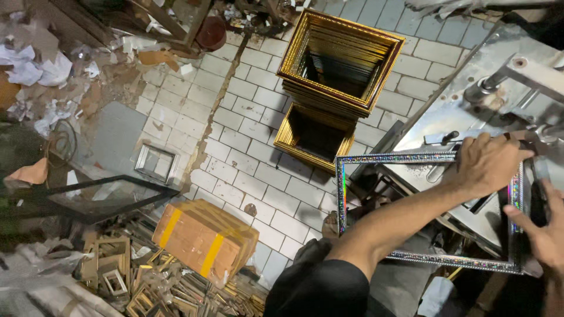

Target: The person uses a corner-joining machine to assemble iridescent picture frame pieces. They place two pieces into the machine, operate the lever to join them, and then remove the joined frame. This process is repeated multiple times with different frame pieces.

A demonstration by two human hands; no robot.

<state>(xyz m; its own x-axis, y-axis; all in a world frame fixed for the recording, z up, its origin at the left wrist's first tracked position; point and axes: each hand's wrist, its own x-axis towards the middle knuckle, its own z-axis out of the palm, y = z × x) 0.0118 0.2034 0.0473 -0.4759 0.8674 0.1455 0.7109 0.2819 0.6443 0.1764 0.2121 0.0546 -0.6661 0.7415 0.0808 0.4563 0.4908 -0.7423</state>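
Head view: the left hand [490, 161] lies with fingers curled over the top rail of a glittery silver frame [352, 205] on the metal surface [470, 117]. The right hand [543, 232], cut off by the picture's edge, grips the frame's right rail; its fingers are partly hidden.

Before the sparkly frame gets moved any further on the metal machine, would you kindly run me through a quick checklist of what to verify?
1. Left hand grips the top rail of the sparkly frame: ok.
2. Right hand steadies the frame's right side: ok, fingers touch it.
3. Frame corner seated flat on the metal machine: cannot tell, hands cover it.
4. Frame's left half supported: not ok, it hangs past the machine's edge.
5. Stack of gold frames on the floor stands apart from the frame: ok.
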